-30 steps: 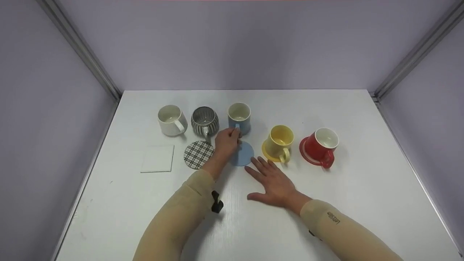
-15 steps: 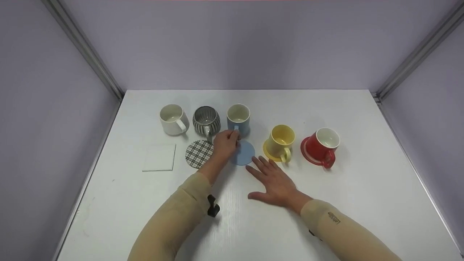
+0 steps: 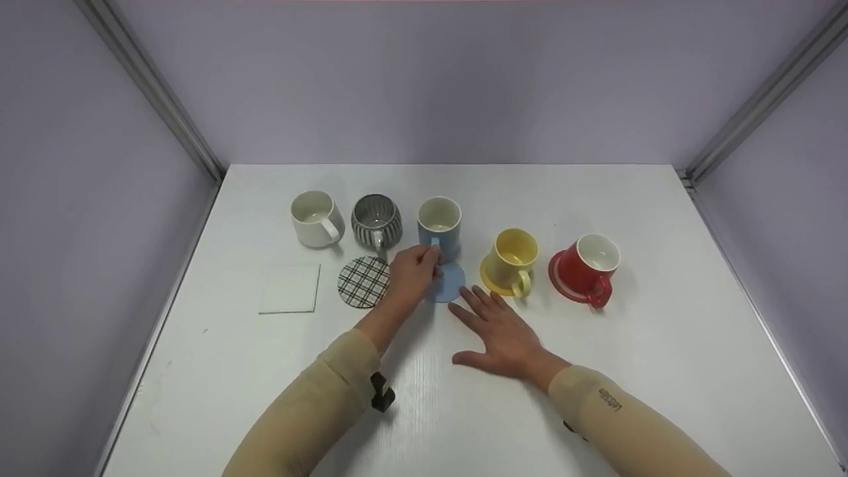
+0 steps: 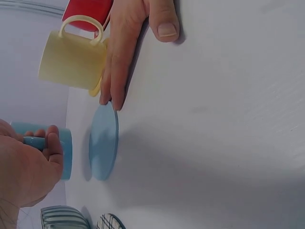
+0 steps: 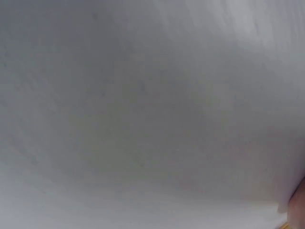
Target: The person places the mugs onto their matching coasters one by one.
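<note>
My left hand (image 3: 412,273) grips the handle of a blue mug (image 3: 449,240) with a pale inside. In the left wrist view the mug's base (image 4: 67,155) hangs apart from the table, over a shadow. A round blue coaster (image 3: 452,283) lies just in front of the mug, partly covered by my left hand. My right hand (image 3: 505,338) rests on the table with straight, spread fingers. Its fingertips touch or almost touch the edge of the blue coaster (image 4: 104,143). The right wrist view shows mostly blurred tabletop and a bit of skin.
Left of the blue mug stand a ribbed grey mug (image 3: 376,225) and a white mug (image 3: 315,225). Before them lie a plaid round coaster (image 3: 361,283) and a white square coaster (image 3: 289,289). Rightward, a yellow mug (image 3: 510,262) and a red mug (image 3: 583,268) stand on matching coasters.
The blue mug and my left hand have shifted a little toward me, nearer to the blue coaster. My right hand has stayed in place.
</note>
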`<act>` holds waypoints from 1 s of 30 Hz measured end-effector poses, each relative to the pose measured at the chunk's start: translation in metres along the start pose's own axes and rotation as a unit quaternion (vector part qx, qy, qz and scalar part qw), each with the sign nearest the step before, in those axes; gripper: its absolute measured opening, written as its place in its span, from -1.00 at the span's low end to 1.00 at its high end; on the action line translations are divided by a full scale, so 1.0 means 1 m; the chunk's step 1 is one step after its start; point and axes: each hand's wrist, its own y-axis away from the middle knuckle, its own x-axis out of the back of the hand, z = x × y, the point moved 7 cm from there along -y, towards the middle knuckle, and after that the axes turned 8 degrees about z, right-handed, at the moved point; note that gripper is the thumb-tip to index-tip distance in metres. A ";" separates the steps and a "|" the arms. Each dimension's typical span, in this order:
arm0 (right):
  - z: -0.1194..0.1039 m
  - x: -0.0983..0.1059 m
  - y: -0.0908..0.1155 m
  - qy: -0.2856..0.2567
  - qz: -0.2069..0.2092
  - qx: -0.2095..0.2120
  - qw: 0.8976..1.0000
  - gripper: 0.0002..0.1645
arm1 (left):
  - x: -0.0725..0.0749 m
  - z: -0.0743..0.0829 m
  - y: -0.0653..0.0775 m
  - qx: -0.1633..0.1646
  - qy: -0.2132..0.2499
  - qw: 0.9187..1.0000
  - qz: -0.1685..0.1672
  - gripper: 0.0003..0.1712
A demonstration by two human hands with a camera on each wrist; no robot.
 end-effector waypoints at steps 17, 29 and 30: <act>0.002 -0.002 -0.001 0.003 -0.004 -0.002 1.000 0.11 | -0.003 0.006 0.017 -0.025 -0.021 0.999 0.000 -0.56; 0.004 -0.005 -0.001 0.006 -0.011 -0.007 1.000 0.11 | -0.006 0.007 0.027 -0.020 -0.013 1.000 -0.010 -0.60; 0.004 -0.004 -0.001 0.007 -0.012 -0.007 1.000 0.11 | -0.006 0.007 0.028 -0.020 -0.014 1.000 -0.009 -0.60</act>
